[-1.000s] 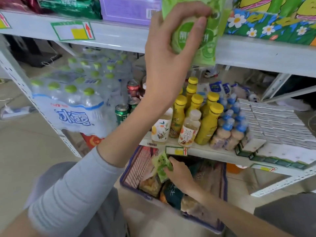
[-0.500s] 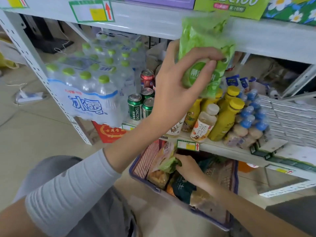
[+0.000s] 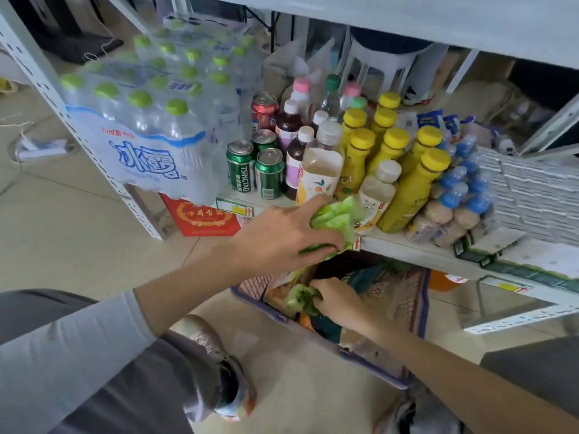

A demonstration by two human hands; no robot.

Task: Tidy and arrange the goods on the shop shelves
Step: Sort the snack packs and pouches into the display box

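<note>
Looks like unloading snack packets for shelving. Left hand (image 3: 282, 239): fingers clamped on light-green packet (image 3: 340, 216), just above the basket (image 3: 423, 308). Right hand (image 3: 341, 303): fingers pinch darker green packet (image 3: 300, 299) inside the basket (label unreadable). Next: lift clear, pick shelf slot.

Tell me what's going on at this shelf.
A person is crouched at a shop shelf stocked with drinks. The left hand grips a light green packet at the shelf's front edge, just in front of the bottles. The right hand is down in the purple basket on the floor, gripping a second green packet among other snack bags.
</note>
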